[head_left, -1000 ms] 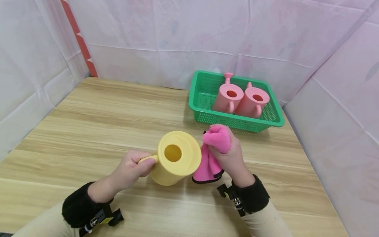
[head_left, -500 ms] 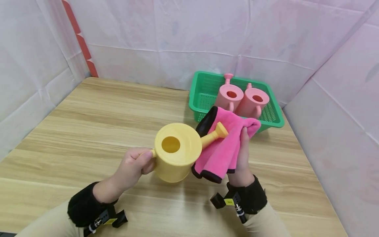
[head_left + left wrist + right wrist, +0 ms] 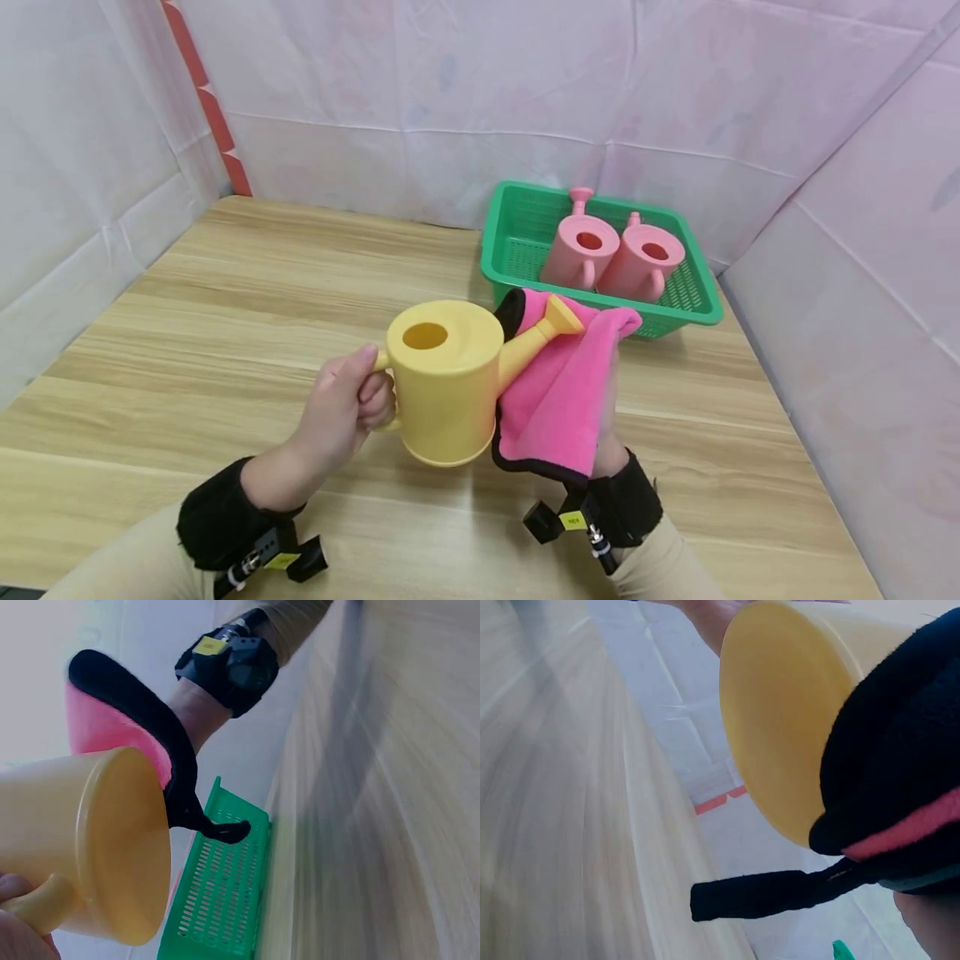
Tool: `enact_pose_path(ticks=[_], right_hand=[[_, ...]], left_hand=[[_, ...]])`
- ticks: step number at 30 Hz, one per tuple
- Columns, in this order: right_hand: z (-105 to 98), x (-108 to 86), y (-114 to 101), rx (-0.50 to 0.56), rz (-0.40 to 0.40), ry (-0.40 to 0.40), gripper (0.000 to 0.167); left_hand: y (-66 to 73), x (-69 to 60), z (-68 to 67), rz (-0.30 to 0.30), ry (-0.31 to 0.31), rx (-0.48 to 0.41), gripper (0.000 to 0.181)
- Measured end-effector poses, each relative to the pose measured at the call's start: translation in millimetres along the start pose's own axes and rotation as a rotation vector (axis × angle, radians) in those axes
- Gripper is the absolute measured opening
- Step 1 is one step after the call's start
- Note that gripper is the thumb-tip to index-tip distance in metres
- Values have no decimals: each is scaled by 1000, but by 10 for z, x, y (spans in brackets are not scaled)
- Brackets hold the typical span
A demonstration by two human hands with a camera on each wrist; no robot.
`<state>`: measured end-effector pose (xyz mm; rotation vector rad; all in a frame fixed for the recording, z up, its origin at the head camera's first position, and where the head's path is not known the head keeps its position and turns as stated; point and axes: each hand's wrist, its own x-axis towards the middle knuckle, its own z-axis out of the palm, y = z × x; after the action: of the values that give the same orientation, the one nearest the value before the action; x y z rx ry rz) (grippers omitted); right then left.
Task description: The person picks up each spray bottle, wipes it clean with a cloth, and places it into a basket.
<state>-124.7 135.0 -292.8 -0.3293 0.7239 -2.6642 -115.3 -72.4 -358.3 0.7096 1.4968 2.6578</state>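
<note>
A yellow watering can (image 3: 446,400) is held up off the table, its spout pointing right. My left hand (image 3: 348,404) grips its handle, fingers curled round it. A pink cloth (image 3: 558,400) with black edging lies behind and beside the spout, held by my right hand (image 3: 609,404), whose fingers are mostly hidden by the cloth. In the left wrist view the can's base (image 3: 127,847) faces the camera, with the cloth (image 3: 112,727) just beyond. The right wrist view shows the cloth's black edge (image 3: 900,735) overlapping the can (image 3: 787,720); I cannot tell whether they touch there.
A green basket (image 3: 600,307) stands at the back right of the wooden table (image 3: 262,333). Inside are two pink watering cans, one on the left (image 3: 573,258) and one on the right (image 3: 637,267). Pale curtains (image 3: 420,75) enclose the table at the back and sides.
The yellow watering can has turned from nearly top-on to a side view, bringing its spout into sight on the right. The cloth, bunched in my right fist, has been spread out behind the spout.
</note>
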Motion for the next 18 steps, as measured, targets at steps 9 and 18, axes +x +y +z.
enact_pose_path(ticks=[9,18], right_hand=[[-303,-94,-92,90,-57,-19,47],[-527,-9,-36,-452,-151,161,37]], left_hand=[[34,16,-30,70,50,70,45],[24,20,-46,168,101,183,45]])
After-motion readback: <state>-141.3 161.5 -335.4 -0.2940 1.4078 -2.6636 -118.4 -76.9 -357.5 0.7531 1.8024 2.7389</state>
